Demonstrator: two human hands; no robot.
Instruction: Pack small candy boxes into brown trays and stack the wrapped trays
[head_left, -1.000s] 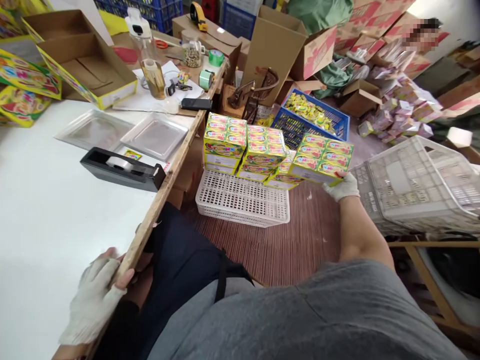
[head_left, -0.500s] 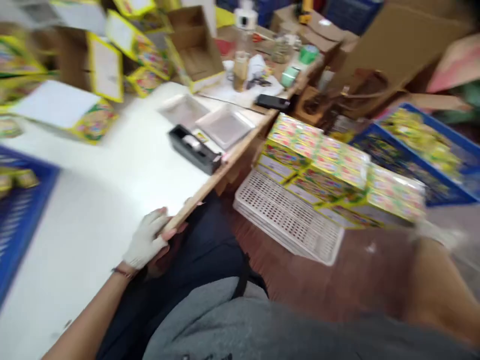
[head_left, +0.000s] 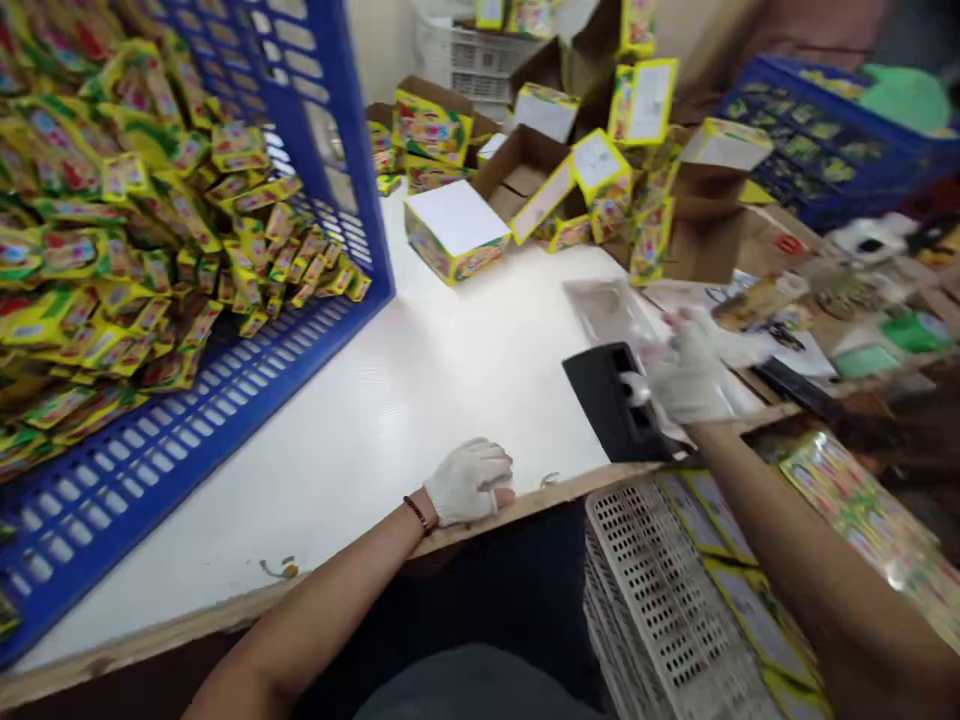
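Note:
My left hand [head_left: 469, 482], in a white glove with bare fingertips, rests on the white table [head_left: 337, 480] at its wooden front edge. Its fingers are loosely bent and hold nothing. My right hand [head_left: 694, 350], also gloved, is smeared by motion over the shallow clear trays [head_left: 604, 308]; whether it holds anything cannot be made out. Just left of it stands a black tape dispenser [head_left: 611, 400] with a roll in it. A closed yellow printed box [head_left: 457, 235] with a white side up sits farther back.
At the left, a blue crate [head_left: 330, 375] holds many small yellow packets [head_left: 150, 270]. Several open display boxes [head_left: 525, 170] are piled at the back. Below the table edge at right are stacked white perforated trays [head_left: 637, 580] and wrapped boxes [head_left: 862, 510]. A dark phone-like object [head_left: 795, 385] lies at right.
The view has swung left, bringing the blue crate of packets into sight. My right hand has left the wrapped boxes and come over the table. My left hand still rests at the edge.

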